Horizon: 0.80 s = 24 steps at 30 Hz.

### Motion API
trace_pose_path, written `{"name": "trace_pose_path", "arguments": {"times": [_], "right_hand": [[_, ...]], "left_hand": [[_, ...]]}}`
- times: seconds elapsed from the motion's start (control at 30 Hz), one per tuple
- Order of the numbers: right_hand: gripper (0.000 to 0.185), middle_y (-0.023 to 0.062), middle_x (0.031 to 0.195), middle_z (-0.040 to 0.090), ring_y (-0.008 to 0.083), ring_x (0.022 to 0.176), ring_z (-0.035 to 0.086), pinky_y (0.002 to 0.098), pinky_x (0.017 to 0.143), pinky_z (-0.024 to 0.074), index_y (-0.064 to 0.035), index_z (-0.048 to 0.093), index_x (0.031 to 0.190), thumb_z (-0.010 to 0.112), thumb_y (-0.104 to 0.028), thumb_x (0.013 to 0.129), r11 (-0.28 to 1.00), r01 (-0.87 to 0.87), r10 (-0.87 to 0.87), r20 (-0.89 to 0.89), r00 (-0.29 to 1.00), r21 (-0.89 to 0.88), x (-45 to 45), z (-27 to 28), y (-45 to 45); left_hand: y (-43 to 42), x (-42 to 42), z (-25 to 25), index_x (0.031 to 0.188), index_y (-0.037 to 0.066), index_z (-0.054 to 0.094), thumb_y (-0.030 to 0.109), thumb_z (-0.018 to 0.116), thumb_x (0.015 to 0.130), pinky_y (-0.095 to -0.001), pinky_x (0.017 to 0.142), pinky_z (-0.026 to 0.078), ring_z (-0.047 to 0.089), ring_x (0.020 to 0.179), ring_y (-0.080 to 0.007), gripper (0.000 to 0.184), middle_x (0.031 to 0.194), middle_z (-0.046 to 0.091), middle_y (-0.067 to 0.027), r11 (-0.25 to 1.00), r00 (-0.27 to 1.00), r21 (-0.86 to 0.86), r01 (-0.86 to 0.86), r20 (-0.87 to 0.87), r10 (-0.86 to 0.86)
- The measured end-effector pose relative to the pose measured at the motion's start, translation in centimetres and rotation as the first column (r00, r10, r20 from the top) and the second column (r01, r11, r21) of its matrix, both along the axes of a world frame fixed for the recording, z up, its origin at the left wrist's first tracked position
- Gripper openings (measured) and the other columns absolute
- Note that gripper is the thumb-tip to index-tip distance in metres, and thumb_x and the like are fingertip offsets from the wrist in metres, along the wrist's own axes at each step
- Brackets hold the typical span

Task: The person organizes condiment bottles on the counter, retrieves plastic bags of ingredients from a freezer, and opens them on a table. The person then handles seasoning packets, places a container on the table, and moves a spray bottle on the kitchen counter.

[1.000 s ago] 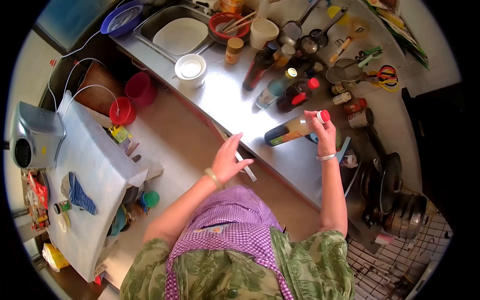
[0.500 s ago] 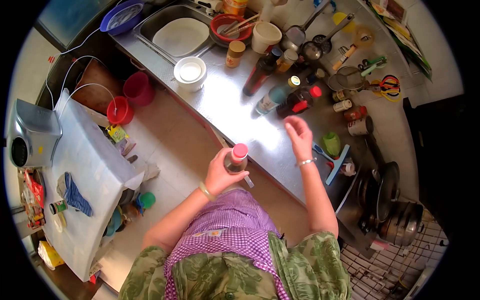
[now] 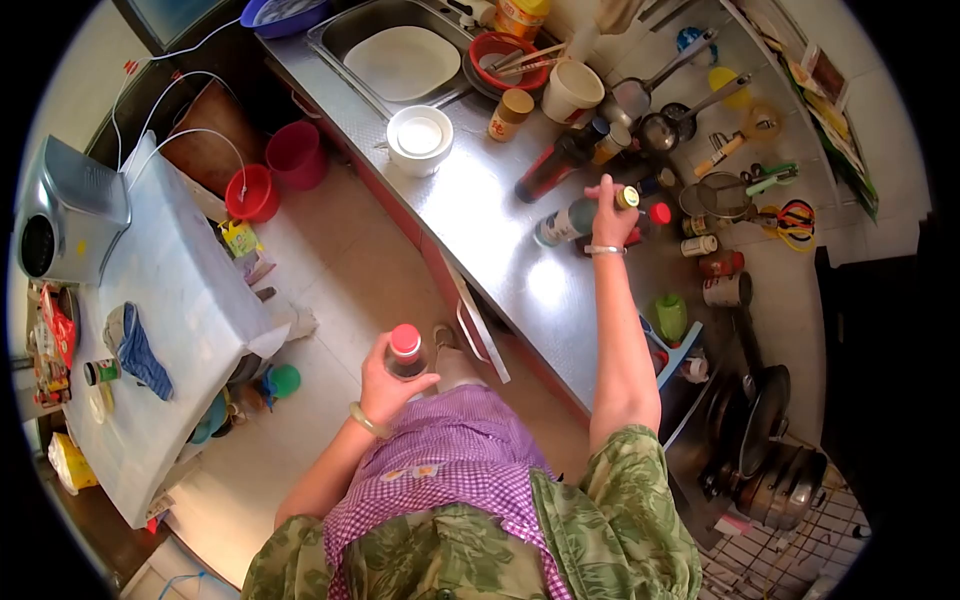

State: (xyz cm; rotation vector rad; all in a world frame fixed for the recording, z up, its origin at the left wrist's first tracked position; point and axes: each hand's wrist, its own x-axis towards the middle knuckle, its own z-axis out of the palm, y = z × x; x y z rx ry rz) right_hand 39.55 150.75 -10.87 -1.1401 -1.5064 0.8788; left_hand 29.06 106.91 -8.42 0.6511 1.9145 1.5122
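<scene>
My left hand (image 3: 380, 388) is wrapped round a bottle with a red cap (image 3: 405, 342), held upright over the floor in front of the checked apron. On the steel counter, my right hand (image 3: 606, 214) has its fingers round the neck of a glass bottle with a yellow cap and a pale label (image 3: 563, 225). Just behind that hand stands a dark bottle with a red cap (image 3: 659, 214), partly hidden by it. A tall dark bottle with a red label (image 3: 545, 172) is farther left, near a brown-lidded jar (image 3: 511, 114).
Below the counter edge (image 3: 385, 205) a drawer or cabinet door (image 3: 482, 330) juts out. White bowls (image 3: 419, 140) are stacked near the sink (image 3: 335, 45). Pans (image 3: 765, 420) stand at the right. A covered table (image 3: 190, 300) is on the left.
My right hand has reached forward and closed on the yellow-capped bottle's neck. The left hand, still holding the red-capped bottle, now appears lower and farther left. The view has shifted.
</scene>
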Motion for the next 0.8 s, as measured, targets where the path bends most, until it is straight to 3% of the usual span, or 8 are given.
{"name": "trace_pose_path", "arguments": {"times": [0.17, 0.23, 0.47, 0.53, 0.6, 0.63, 0.7, 0.8], "right_hand": [[0.018, 0.0043, 0.066, 0.063, 0.0154, 0.058, 0.063, 0.0292, 0.063, 0.05, -0.0018, 0.06, 0.084, 0.066, -0.017, 0.091, 0.987, -0.162, 0.161, -0.039, 0.986, -0.016, 0.2, 4.3, -3.5], [0.021, 0.0052, 0.065, 0.063, 0.0159, 0.057, 0.062, 0.0289, 0.06, 0.0485, 0.0003, 0.06, 0.1, 0.066, -0.017, 0.09, 0.977, -0.201, 0.199, -0.036, 0.979, -0.075, -0.4, 5.7, -3.4], [0.061, 0.0072, 0.065, 0.062, 0.0184, 0.054, 0.062, 0.0304, 0.057, 0.0492, 0.0035, 0.043, 0.133, 0.073, -0.019, 0.084, 0.946, -0.31, 0.313, 0.011, 0.95, -0.093, -4.4, 8.7, -1.2], [0.065, 0.0082, 0.065, 0.062, 0.0188, 0.053, 0.061, 0.0314, 0.055, 0.0503, 0.0037, 0.043, 0.134, 0.075, -0.019, 0.083, 0.944, -0.328, 0.314, 0.199, 0.928, 0.037, -4.0, 5.6, 3.9], [0.055, 0.0102, 0.063, 0.062, 0.0196, 0.049, 0.06, 0.0333, 0.049, 0.0515, 0.005, 0.052, 0.122, 0.078, -0.017, 0.079, 0.943, -0.332, 0.329, 0.186, 0.926, -0.015, -5.6, 6.6, 3.4], [0.037, 0.0108, 0.062, 0.062, 0.0198, 0.048, 0.059, 0.0344, 0.048, 0.0518, 0.0042, 0.059, 0.103, 0.079, -0.017, 0.079, 0.942, -0.304, 0.33, 0.228, 0.916, -0.144, -5.3, 5.3, 5.9], [0.029, 0.0107, 0.061, 0.061, 0.0202, 0.048, 0.06, 0.035, 0.047, 0.0523, 0.0018, 0.06, 0.088, 0.08, -0.017, 0.078, 0.944, -0.247, 0.295, 0.228, 0.928, -0.218, -5.3, 7.0, 4.8], [0.026, 0.0115, 0.073, 0.063, 0.0211, 0.052, 0.059, 0.0381, 0.052, 0.0549, 0.0025, 0.064, 0.094, 0.078, -0.012, 0.078, 0.888, -0.311, 0.354, 0.072, 0.933, -0.338, -5.7, 6.4, 5.1]], "left_hand": [[-3.5, -0.9, -0.1, 0.108, 0.003, 0.055, 0.019, 0.092, 0.059, -0.0328, 0.082, 0.05, 0.061, 0.089, -0.016, 0.063, 0.096, 0.063, -0.006, 0.989, 0.989, -0.025, -0.143, 0.018, 0.144], [-4.8, -1.2, -0.3, 0.107, 0.003, 0.055, 0.016, 0.091, 0.059, -0.0323, 0.081, 0.05, 0.06, 0.087, -0.0155, 0.062, 0.095, 0.063, -0.0052, 0.983, 0.983, -0.026, -0.182, -0.012, 0.182], [-8.2, -1.3, -0.2, 0.106, 0.004, 0.054, 0.015, 0.09, 0.06, -0.0318, 0.079, 0.051, 0.061, 0.085, -0.0152, 0.06, 0.092, 0.063, -0.0045, 0.956, 0.955, 0.022, -0.293, 0.051, 0.292], [-9.1, -1.6, 1.1, 0.106, 0.004, 0.053, 0.015, 0.09, 0.061, -0.0316, 0.079, 0.051, 0.062, 0.085, -0.0152, 0.059, 0.093, 0.063, -0.0047, 0.95, 0.945, 0.012, -0.311, 0.105, 0.309], [-9.9, -1.7, 1.7, 0.104, 0.004, 0.054, 0.016, 0.09, 0.062, -0.0319, 0.079, 0.051, 0.062, 0.085, -0.0155, 0.057, 0.093, 0.063, -0.0049, 0.944, 0.944, 0.0, -0.33, 0.008, 0.33], [-10.3, -1.7, 2.0, 0.104, 0.004, 0.054, 0.016, 0.09, 0.063, -0.0321, 0.079, 0.052, 0.062, 0.084, -0.0156, 0.056, 0.093, 0.064, -0.005, 0.941, 0.94, -0.006, -0.34, -0.04, 0.339], [-11.3, -1.6, 1.4, 0.105, 0.004, 0.055, 0.017, 0.09, 0.062, -0.0323, 0.079, 0.052, 0.062, 0.086, -0.0162, 0.057, 0.095, 0.064, -0.0062, 0.937, 0.937, -0.011, -0.349, 0.016, 0.349], [-13.4, -1.5, 0.4, 0.11, 0.003, 0.056, 0.023, 0.092, 0.062, -0.0344, 0.083, 0.052, 0.062, 0.091, -0.0189, 0.063, 0.1, 0.064, -0.0088, 0.914, 0.914, -0.011, -0.406, 0.024, 0.406]]}}
